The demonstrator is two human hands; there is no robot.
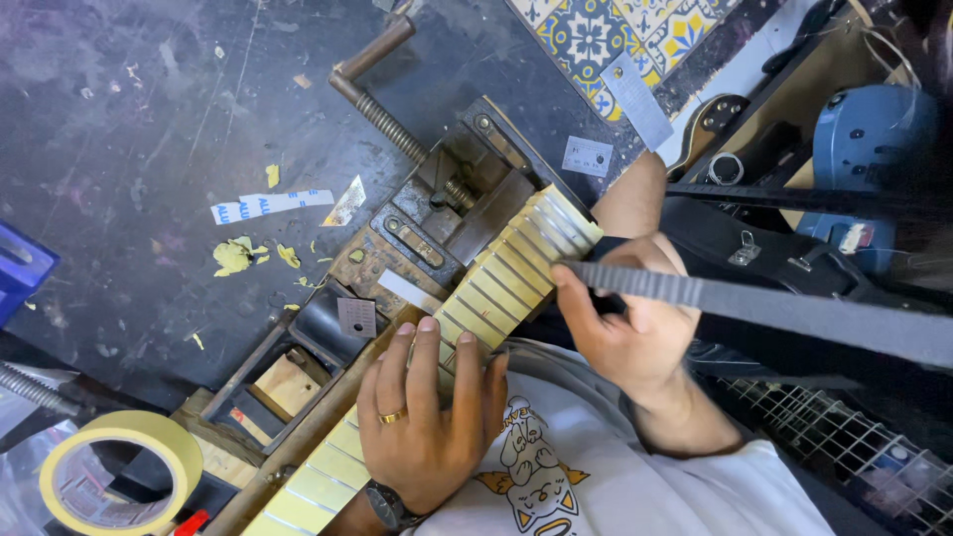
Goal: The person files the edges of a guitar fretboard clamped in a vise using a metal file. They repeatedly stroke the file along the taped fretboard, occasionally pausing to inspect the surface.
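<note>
We see a long guitar neck (496,288), its pale fingerboard masked with yellowish tape between bright metal frets, lying slantwise from the lower left to the upper right and clamped in a dark metal bench vise (437,213) on a scuffed black table (129,129). Our left hand (432,417) lies flat on the neck about midway along, fingers spread slightly and pressing down; it bears a gold ring and a dark wristwatch and grips nothing. Our right hand (630,328) is closed around the end of a long, flat, dark grey file or sanding beam (774,308), the thumb on its near end; the tool runs off to the right edge of the view, and its held end sits just beside the upper frets of the neck.

A roll of cream masking tape (114,476) sits at the lower left, near the neck's lower end. Torn scraps of yellow tape (238,256) and a white strip (268,205) lie on the table left of the vise. Beyond the right hand a blue electric guitar body (869,134) rests well apart, and patterned blue and yellow tiles (606,35) show at the top. A white printed shirt (596,486) fills the bottom of the view.
</note>
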